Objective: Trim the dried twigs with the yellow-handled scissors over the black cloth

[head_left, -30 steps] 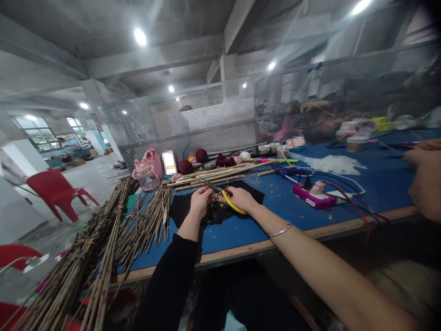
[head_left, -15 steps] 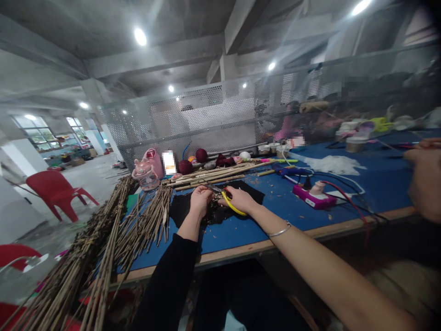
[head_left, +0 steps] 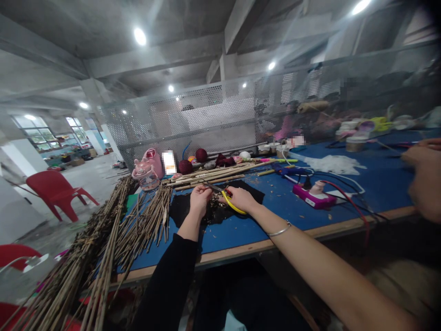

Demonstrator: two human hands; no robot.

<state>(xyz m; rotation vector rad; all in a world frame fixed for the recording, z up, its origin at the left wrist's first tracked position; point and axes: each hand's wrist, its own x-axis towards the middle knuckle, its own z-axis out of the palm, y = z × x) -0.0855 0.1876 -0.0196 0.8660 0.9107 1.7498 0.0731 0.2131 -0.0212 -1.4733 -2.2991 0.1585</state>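
Note:
My right hand [head_left: 241, 198] is closed on yellow-handled scissors [head_left: 230, 202], whose blades point left toward my left hand [head_left: 200, 199]. My left hand is curled over something small above a black cloth [head_left: 179, 210] littered with brown trimmings; what it grips I cannot make out. Both hands rest near the front of a blue table [head_left: 344, 202]. A silver bangle [head_left: 280, 230] circles my right wrist.
Bundles of dry brown sticks [head_left: 103, 248] overhang the table's left end. Longer bamboo sticks [head_left: 220, 172], a pink jug [head_left: 149, 169], dark red balls [head_left: 201, 155] and a pink power strip [head_left: 315, 197] with cables lie behind. Another person's hand [head_left: 425, 174] is at the right. Red chair [head_left: 55, 191] stands left.
Almost nothing moved. My two hands stay together over the black cloth, and the scissors shifted only slightly.

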